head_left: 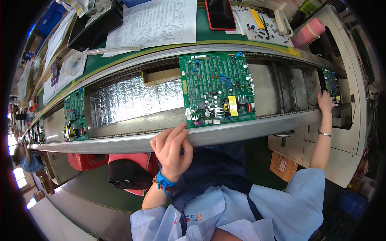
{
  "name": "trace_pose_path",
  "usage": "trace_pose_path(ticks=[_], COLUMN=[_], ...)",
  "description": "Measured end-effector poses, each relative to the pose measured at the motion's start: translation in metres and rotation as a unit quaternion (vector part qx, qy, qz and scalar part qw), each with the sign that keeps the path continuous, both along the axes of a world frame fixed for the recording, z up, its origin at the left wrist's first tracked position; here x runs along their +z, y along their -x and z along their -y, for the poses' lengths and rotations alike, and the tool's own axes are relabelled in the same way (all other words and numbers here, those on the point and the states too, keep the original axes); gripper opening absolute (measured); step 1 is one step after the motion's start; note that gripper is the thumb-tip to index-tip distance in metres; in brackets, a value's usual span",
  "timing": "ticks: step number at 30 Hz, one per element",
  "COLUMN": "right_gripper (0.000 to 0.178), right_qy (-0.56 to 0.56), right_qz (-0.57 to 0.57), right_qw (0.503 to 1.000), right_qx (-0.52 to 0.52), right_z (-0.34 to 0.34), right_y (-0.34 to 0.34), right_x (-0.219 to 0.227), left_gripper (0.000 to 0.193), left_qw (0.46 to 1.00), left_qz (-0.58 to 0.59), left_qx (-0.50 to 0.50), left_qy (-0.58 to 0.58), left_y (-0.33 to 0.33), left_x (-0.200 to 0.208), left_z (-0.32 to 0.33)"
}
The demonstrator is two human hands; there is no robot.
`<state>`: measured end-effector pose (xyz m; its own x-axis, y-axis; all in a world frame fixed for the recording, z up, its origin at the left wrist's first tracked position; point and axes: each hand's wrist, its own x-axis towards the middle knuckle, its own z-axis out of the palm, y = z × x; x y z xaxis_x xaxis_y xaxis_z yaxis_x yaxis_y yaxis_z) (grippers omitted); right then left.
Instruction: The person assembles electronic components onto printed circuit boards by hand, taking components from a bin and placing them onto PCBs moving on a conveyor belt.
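Observation:
A large green circuit board (217, 80), filled with small components and a yellow-wrapped transformer, lies across the two rails of a conveyor in front of me. My left hand (173, 150) is at the near rail, its fingers loosely bent and apart, with fingertips by the board's near left corner. I cannot tell whether they touch it. Far to the right, my right arm stretches to a second circuit board (331, 82) at the mouth of a pale machine. There my right hand (325, 102) has its fingers extended at that board's near left edge, with no grip visible.
More circuit boards (75, 114) sit along the conveyor to the left. Beyond the far rail are printed sheets (155, 24), a red-edged phone (220, 15), a white tray of small parts (261, 30) and a pink bottle (309, 33). A crank handle (284, 138) hangs under the near rail (241, 132).

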<state>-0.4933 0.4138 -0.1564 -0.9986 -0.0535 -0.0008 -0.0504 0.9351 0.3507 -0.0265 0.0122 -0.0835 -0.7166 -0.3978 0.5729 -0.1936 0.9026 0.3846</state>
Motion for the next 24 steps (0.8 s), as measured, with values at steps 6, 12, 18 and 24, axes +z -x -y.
trace_pose_path(ticks=[6,12,18,24], right_gripper=[0.054,0.041,0.026,0.018], right_qy=[-0.006,0.062,0.183,0.402], right_qz=[0.033,0.026,-0.115,-0.022], right_qw=[0.998,0.997,0.961,0.855], right_qx=[-0.054,-0.025,0.174,0.327], right_z=[-0.012,0.008,0.075,0.145], right_y=[0.021,0.009,-0.044,-0.114], right_x=[-0.008,-0.004,0.028,0.053], left_gripper=[0.029,0.04,0.056,0.052], left_qw=[0.999,0.996,0.988,0.984], left_qz=[0.04,0.08,0.143,0.17], left_qx=[-0.014,-0.017,-0.029,-0.042], left_qy=[0.024,-0.02,-0.048,-0.037], left_y=[0.009,0.015,0.027,0.03], left_x=[-0.001,0.007,0.008,0.006], left_z=[-0.007,-0.001,0.015,0.018])
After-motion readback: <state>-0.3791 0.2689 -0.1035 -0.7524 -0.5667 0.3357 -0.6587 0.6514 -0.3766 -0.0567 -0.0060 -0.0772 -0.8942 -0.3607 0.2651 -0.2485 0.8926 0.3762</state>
